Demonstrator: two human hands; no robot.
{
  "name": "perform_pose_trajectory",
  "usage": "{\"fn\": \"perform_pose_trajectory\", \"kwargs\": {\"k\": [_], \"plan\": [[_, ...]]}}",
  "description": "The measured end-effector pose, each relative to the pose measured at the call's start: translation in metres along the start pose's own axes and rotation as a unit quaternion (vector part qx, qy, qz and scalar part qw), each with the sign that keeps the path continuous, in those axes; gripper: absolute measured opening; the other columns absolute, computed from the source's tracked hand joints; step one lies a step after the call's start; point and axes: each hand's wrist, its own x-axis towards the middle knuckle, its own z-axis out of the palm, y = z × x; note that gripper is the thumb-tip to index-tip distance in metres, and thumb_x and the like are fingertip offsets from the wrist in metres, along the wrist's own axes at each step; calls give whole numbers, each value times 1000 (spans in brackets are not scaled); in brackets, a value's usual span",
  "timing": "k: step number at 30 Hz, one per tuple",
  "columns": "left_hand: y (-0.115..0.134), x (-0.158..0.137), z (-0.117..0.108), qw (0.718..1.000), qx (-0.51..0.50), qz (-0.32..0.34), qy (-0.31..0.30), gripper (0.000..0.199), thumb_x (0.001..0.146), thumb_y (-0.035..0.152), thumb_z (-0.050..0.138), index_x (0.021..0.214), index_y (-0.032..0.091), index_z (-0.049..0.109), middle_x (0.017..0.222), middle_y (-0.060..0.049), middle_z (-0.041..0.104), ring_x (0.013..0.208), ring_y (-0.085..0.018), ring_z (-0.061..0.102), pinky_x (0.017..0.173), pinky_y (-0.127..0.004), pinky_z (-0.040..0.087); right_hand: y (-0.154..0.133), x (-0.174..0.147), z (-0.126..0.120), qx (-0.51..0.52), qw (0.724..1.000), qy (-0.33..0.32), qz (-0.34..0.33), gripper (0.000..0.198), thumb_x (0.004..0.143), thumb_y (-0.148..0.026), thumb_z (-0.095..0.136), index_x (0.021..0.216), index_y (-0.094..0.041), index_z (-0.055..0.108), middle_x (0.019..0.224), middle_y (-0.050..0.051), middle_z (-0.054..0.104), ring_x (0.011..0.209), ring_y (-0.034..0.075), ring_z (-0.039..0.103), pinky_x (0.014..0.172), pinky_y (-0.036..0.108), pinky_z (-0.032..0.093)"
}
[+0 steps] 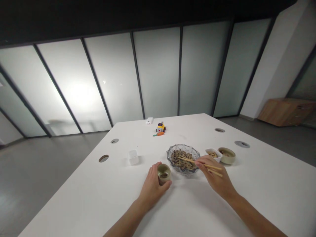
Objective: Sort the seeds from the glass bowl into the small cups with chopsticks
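My left hand [153, 183] is wrapped round a small green-grey cup [165, 179] on the table; a few dark seeds [163, 175] lie at its bottom. In my right hand [214, 174] is a pair of wooden chopsticks [209, 165], held at a slant. Their tips reach into a scalloped clear glass bowl [170, 151] filled with striped sunflower seeds [183, 158]. Whether the tips pinch a seed is too small to tell. Just beyond my right hand stand a white square dish [218, 159] with light brown pieces and a green-grey bowl [229, 160] with a little inside.
On the white table [103, 197] stands a clear plastic container [133, 157] at left. Farther back are an orange-handled screwdriver [159, 134], a yellow toy vehicle [161, 127] and a white box-like object [149, 120]. Round cable holes [104, 158] pierce the tabletop near both side edges.
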Motion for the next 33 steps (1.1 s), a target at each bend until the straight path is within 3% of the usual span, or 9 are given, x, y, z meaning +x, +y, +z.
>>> {"fn": "perform_pose_trajectory", "kwargs": {"k": [8,14,17,20,22,25,30,33], "plan": [[-1,-1,0,1000,9,5,-3,74,80,29,76,148,19,50,149,-17,60,142,-34,54,125,-51,39,-1,-1,0,6,1000,6,-28,21,103,-42,68,94,-29,83,91,4,78,81,20,75,75,32,61],[1,-1,0,1000,-1,1,6,73,78,28,77,146,20,52,147,-16,62,140,-34,57,124,-52,41,1,0,-3,-3,999,30,-25,26,103,-45,67,91,-29,83,90,4,79,81,22,75,75,34,62],[3,-1,-1,1000,-2,-4,4,73,78,28,77,146,20,52,147,-16,62,140,-34,57,125,-52,40,4,1,-4,-3,999,39,3,29,101,-51,68,89,-29,84,90,6,78,83,24,75,77,38,63],[4,-1,-1,1000,0,-4,2,74,78,28,77,147,19,51,148,-17,61,141,-34,56,126,-51,39,8,2,-3,63,993,55,87,35,96,-59,72,87,-28,83,92,7,78,85,26,76,80,42,67],[3,-1,-1,1000,0,-4,1,75,78,28,76,148,20,51,149,-17,61,142,-34,55,126,-51,38,9,4,-1,167,968,82,168,37,90,-64,77,86,-27,82,96,7,78,87,26,78,84,44,69],[2,-1,0,1000,1,-4,-2,75,78,28,76,148,20,50,150,-17,60,143,-34,54,126,-51,38,8,7,2,305,910,128,251,40,80,-64,86,80,-25,79,94,4,78,90,24,79,90,45,71],[0,-1,-1,1000,-2,-3,4,75,77,27,78,147,22,51,149,-16,61,141,-34,56,126,-52,39,3,11,2,402,859,129,290,36,74,-57,94,78,-26,76,87,-2,77,87,19,79,85,40,72],[0,-2,-1,1000,-9,1,3,73,78,26,78,146,22,51,148,-15,62,141,-34,56,126,-53,39,3,12,1,429,843,119,302,34,76,-54,94,81,-26,75,86,-2,78,82,19,80,84,42,73]]}}
